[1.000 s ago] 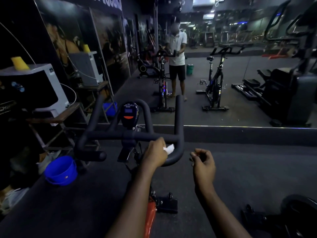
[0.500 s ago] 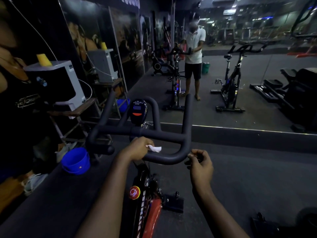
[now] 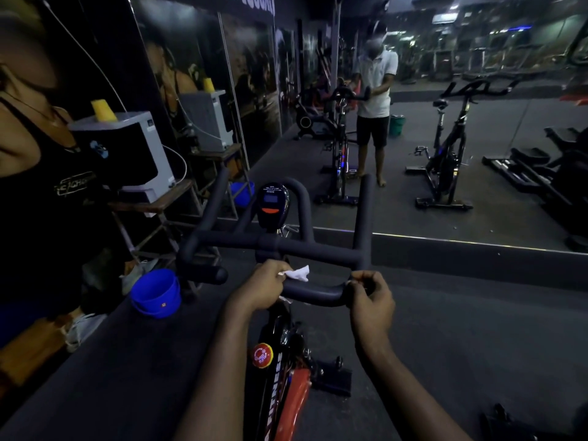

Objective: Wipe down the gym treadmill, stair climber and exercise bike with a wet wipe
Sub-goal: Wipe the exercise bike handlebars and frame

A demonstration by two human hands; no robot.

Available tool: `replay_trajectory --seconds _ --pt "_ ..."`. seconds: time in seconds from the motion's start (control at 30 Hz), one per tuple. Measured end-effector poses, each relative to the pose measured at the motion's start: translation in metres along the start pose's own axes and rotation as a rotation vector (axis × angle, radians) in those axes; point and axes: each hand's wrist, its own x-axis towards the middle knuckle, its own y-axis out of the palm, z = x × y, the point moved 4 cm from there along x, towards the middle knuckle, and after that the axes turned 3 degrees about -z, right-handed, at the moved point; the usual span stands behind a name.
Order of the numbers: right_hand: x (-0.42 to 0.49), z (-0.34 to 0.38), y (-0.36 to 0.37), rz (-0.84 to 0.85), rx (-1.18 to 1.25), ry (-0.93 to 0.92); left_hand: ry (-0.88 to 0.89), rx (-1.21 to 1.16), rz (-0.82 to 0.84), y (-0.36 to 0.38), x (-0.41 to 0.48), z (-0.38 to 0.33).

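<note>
White wet wipe (image 3: 297, 273), pinched in my curled left hand (image 3: 265, 286), presses the near handlebar (image 3: 315, 294) of the exercise bike (image 3: 294, 397), at centre. At its three o'clock my right hand (image 3: 370, 300) grips the bend. I judge the handlebar wipe is underway; next, sweep toward three o'clock.

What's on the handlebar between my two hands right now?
In the head view, only the wet wipe poking out of the left hand, then bare handlebar up to the right hand.

White polo shirt (image 3: 378, 74), dark shorts (image 3: 372, 130), mirrored
</note>
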Motion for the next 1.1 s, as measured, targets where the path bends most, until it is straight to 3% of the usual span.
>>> replay_trajectory --seconds 0.13,0.2,0.3,0.5,0.67,0.73,0.87,1.03,1.1 --pt "0.007 0.009 0.004 0.032 0.009 -0.031 -0.035 0.155 0.03 -0.003 0.008 -0.009" --pt "0.014 0.012 0.006 0.059 0.015 -0.039 -0.019 0.281 -0.044 -0.006 0.011 -0.019" --pt "0.026 0.019 0.011 0.139 0.018 -0.044 0.112 0.165 -0.13 -0.002 0.022 -0.046" --pt "0.058 0.036 0.018 0.287 0.013 -0.045 0.366 -0.013 -0.104 0.016 0.052 -0.101" --pt "0.107 0.037 0.006 0.184 -0.06 -0.085 0.359 -0.065 -0.112 0.035 0.086 -0.11" --pt "0.136 0.038 0.0 0.128 -0.109 -0.112 0.336 -0.087 -0.221 0.039 0.101 -0.107" --pt "0.198 0.064 0.008 0.088 -0.303 -0.338 0.272 0.195 -0.644 0.035 0.13 -0.106" --pt "0.247 0.093 0.031 0.306 -0.437 -0.836 0.182 0.456 -0.698 0.038 0.17 -0.111" --pt "0.249 0.079 0.037 0.467 -0.551 -1.054 0.14 0.515 -0.665 0.037 0.181 -0.105"
